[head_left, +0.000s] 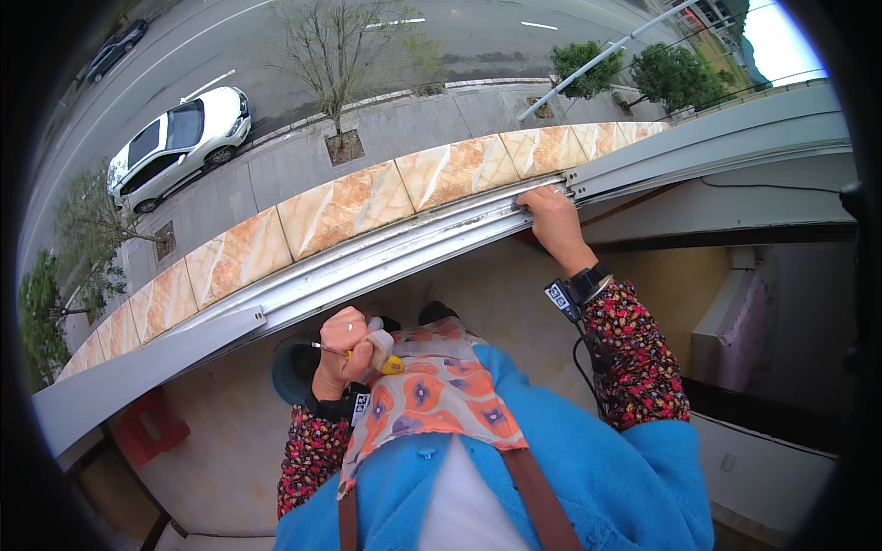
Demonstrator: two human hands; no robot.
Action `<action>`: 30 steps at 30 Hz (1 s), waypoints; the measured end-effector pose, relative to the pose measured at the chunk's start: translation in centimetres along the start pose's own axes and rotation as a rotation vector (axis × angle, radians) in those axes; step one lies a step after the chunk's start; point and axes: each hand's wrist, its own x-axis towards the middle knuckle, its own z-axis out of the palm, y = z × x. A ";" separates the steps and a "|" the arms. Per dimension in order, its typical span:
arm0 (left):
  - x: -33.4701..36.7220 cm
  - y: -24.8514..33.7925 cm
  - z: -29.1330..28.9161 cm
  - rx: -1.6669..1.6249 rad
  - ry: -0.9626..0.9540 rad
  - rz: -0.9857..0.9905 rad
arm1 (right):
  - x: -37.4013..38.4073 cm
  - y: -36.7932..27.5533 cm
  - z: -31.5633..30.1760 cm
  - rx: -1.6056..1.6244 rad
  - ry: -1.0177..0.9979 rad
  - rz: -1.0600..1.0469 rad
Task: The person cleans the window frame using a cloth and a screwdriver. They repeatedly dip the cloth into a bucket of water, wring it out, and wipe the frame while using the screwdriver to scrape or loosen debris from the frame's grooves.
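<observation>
My left hand (338, 354) is closed in front of my apron (432, 386), below the window sill. It grips a yellow-handled tool (393, 365) whose thin metal shaft sticks out on the left side of the fist. A whitish, rounded thing (378, 341) sits against the same hand; its kind is unclear. Farther right, my right hand (555, 228) rests on the metal window track (404, 237) beside the right sash frame (707, 147). Its fingers are curled and pressed together at the groove, and whatever they may pinch is hidden.
Orange marbled tiles (335, 211) form the outer ledge, with a street and a white car (179, 147) far below. The left sash frame (156, 367) ends near my left hand. Under it are a blue-grey bucket (290, 369) and a red plastic stool (150, 427).
</observation>
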 end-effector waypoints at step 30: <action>-0.2 -0.2 0.5 0.040 -0.066 -0.033 | -1.1 -3.9 2.7 0.081 0.012 -0.183</action>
